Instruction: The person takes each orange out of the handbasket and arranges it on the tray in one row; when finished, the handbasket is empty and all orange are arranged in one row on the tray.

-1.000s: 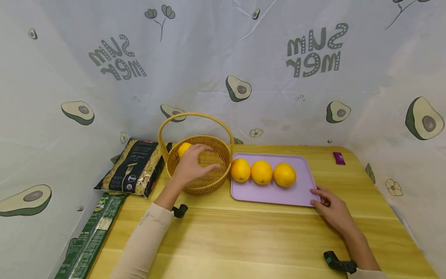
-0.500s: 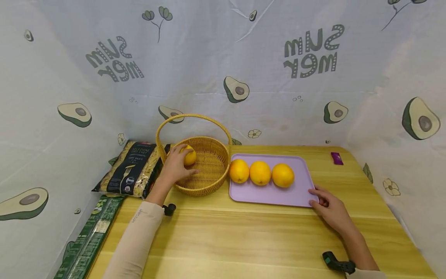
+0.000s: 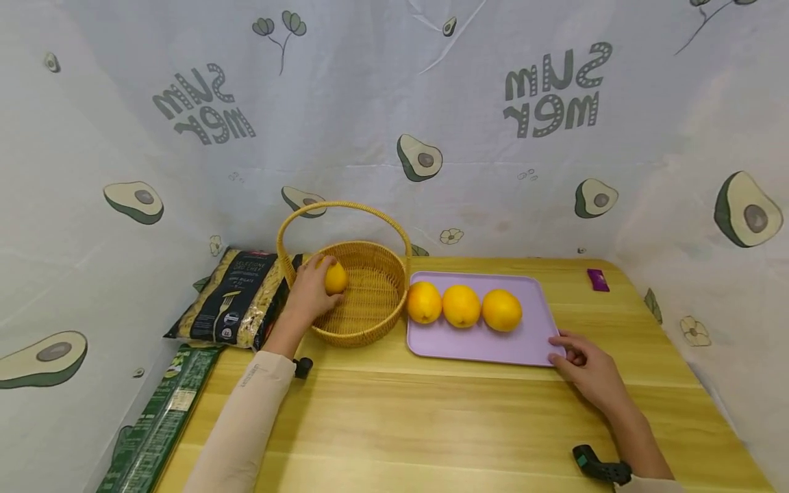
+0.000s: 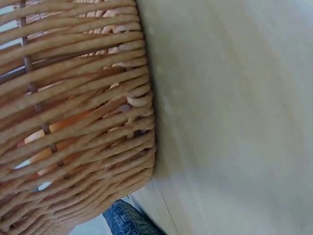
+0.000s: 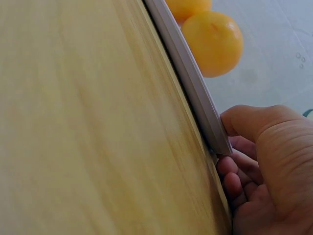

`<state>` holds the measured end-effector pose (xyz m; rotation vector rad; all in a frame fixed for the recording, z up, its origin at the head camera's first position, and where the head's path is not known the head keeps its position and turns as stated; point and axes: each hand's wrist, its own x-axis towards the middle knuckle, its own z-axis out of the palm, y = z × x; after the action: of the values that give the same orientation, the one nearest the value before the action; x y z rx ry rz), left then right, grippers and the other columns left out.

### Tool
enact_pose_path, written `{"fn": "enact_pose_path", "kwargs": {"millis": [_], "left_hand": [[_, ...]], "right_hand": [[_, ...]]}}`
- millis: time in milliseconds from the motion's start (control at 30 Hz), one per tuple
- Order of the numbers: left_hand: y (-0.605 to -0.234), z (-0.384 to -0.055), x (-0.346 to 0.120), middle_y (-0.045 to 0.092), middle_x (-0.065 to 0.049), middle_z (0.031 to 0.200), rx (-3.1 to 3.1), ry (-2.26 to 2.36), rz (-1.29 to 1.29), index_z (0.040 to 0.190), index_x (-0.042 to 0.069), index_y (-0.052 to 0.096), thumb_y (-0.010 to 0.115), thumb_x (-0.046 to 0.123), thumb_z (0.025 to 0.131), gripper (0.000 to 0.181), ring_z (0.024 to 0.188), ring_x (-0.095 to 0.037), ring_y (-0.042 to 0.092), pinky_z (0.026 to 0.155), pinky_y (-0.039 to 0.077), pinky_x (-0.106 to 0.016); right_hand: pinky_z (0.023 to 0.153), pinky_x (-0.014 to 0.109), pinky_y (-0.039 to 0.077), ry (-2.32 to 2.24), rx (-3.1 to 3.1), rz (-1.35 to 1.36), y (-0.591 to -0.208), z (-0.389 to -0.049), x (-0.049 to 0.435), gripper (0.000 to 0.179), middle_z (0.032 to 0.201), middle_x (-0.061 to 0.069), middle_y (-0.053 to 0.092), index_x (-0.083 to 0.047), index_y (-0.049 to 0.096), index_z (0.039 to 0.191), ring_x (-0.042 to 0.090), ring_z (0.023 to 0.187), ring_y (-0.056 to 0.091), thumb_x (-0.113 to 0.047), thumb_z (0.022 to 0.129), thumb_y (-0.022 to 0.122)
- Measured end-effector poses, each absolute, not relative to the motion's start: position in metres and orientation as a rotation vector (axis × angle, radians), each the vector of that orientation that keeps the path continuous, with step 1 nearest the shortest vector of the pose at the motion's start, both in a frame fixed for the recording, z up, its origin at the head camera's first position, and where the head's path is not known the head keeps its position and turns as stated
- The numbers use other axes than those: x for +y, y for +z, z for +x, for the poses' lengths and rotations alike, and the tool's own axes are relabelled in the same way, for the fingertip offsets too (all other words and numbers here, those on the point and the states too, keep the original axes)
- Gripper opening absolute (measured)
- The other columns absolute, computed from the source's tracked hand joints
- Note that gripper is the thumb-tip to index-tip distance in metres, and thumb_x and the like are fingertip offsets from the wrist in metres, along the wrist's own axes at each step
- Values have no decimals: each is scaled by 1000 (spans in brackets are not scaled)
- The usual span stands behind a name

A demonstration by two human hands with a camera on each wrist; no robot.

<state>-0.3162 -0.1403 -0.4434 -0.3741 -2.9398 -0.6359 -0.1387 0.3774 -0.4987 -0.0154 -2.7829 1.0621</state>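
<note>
My left hand (image 3: pixel 310 291) reaches into a wicker basket (image 3: pixel 385 322) and grips an orange (image 3: pixel 336 279), fingers over its far left side and thumb at its near side. In the left wrist view the basket's woven wall (image 4: pixel 73 98) hides the hand and most of the fruit. On the right, my right hand (image 3: pixel 588 370) pinches the near right corner of a lilac tray (image 3: pixel 536 342). The right wrist view has the thumb over the tray's rim (image 5: pixel 195 93) and curled fingers below it. Three oranges (image 3: pixel 461 306) lie in a row on the tray.
A pasta bag (image 3: pixel 231 298) lies left of the basket, with a long green packet (image 3: pixel 163 418) nearer along the left edge. A small purple wrapper (image 3: pixel 598 279) lies at the back right. The basket's tall handle (image 3: pixel 345 204) arches overhead. A patterned curtain (image 3: pixel 345 103) stands behind the table.
My left hand has moved left inside the basket, from spread fingers beside the orange to a grip on it. My right hand stays at the tray corner.
</note>
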Motion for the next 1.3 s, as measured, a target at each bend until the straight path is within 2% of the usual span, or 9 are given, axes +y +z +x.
{"fn": "enact_pose_path", "kwargs": {"millis": [100, 333, 533, 733, 967, 1200, 1300], "left_hand": [[-446, -320, -139, 40, -17, 157, -2966, -634, -408, 151, 14, 42, 87, 28, 84, 82, 131, -48, 50, 102, 50, -61], [-447, -319, -141, 39, -21, 158, -3035, -625, -404, 157, 16, 38, 85, 32, 86, 87, 133, -47, 50, 104, 49, -61], [-443, -315, -143, 43, -25, 153, -3040, -676, -404, 158, 16, 40, 86, 35, 84, 89, 128, -46, 55, 100, 51, -62], [-441, -314, -144, 50, -21, 149, -2993, -712, -463, 153, 17, 49, 89, 42, 78, 89, 126, -42, 57, 98, 53, -58], [-437, -309, -141, 59, -16, 141, -2891, -731, -564, 149, 21, 55, 86, 52, 77, 84, 120, -38, 62, 91, 57, -54], [-428, -303, -134, 68, -11, 128, -2786, -708, -653, 142, 24, 61, 86, 61, 73, 82, 108, -31, 67, 84, 58, -49], [-424, -299, -131, 69, -10, 128, -2757, -716, -671, 141, 23, 62, 87, 63, 71, 83, 108, -30, 67, 85, 58, -47]], "right_hand": [[64, 19, 33, 1048, -2783, -42, -499, -139, 380, 38, 101, 9, 60, -2, 70, 128, 6, 79, 43, -26, 98, 72], [67, 14, 37, 1065, -2780, -10, -500, -137, 382, 37, 119, 16, 64, -2, 70, 128, 3, 81, 46, -25, 99, 71], [68, 14, 38, 1075, -2778, -14, -499, -135, 382, 37, 113, 12, 64, -3, 70, 128, 3, 80, 47, -26, 100, 70], [67, 14, 37, 1077, -2782, -16, -500, -137, 382, 37, 117, 15, 64, -3, 70, 129, 3, 80, 46, -24, 99, 71], [67, 14, 36, 1073, -2785, -14, -501, -138, 383, 37, 124, 19, 64, -2, 70, 129, 3, 81, 46, -24, 99, 71], [67, 15, 36, 1068, -2793, -32, -501, -138, 382, 38, 101, 7, 60, -3, 69, 130, 4, 80, 46, -26, 99, 70], [68, 14, 36, 1068, -2794, -31, -501, -138, 381, 38, 100, 6, 59, -3, 69, 130, 4, 81, 45, -26, 100, 70]]}}
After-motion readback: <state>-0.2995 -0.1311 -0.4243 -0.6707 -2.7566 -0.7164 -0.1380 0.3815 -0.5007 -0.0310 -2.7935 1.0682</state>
